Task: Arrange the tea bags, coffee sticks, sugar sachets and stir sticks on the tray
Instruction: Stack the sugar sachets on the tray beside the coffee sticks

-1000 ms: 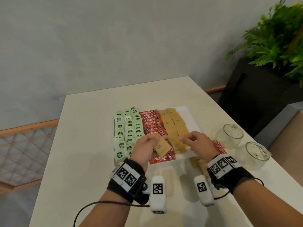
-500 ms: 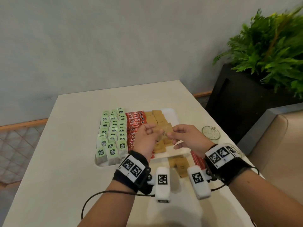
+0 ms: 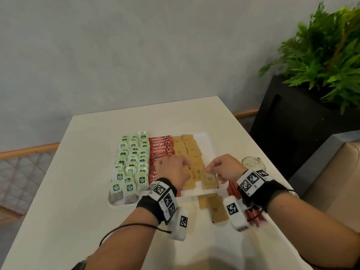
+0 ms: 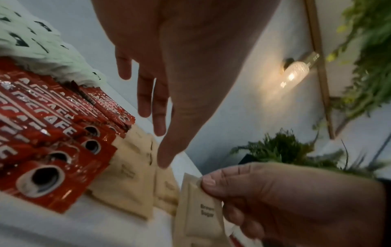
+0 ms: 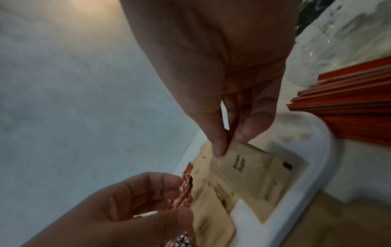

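Pinching a flat brown paper sugar sachet (image 5: 243,164) over the white plastic tray's (image 3: 209,138) 5 o'clock corner, right hand (image 3: 227,169) fills rows; left hand (image 3: 173,170) hovers slack-fingered. Loose sachets (image 3: 216,208) and red stir sticks (image 3: 253,213) remain outside at 5 o'clock.

Your left hand (image 3: 174,170) is covering the near coffee sticks (image 3: 161,146). Your right wrist strap (image 3: 253,182) is hiding most of the stir sticks (image 3: 255,217). The picture's edge is cutting off the plant (image 3: 327,55). Blur is smearing the tea bags (image 4: 31,33) in your left wrist view.
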